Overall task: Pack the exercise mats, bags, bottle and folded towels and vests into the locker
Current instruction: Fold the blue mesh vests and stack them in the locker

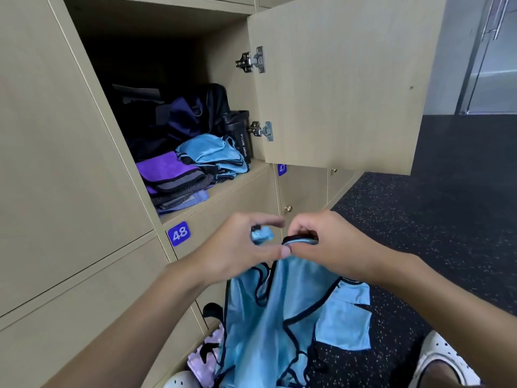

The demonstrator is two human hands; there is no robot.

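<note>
Below the open locker, both hands hold one light-blue vest with black trim. The left hand pinches a bunched bit of its strap between thumb and fingers. The right hand, just beside it, curls its fingers round the trimmed edge. The rest of the vest hangs down from the two hands toward the floor.

Just left of the left hand, a blue label reads "48". A second blue label, above and between the hands, reads "47".

Up in the locker, well apart from the hands, one black bottle stands at the right wall, printed "SPORT BOTTLE". Touching its left side is a pile of folded vests, light blue; their number cannot be told. Left of those lies a stack of folded towels, purple on top. Behind them sits a dark bag with purple panels.

The door stands swung open on the right, on two metal hinges.

On the dark speckled floor are two white shoes and, by the locker base, a lilac patterned cloth.
</note>
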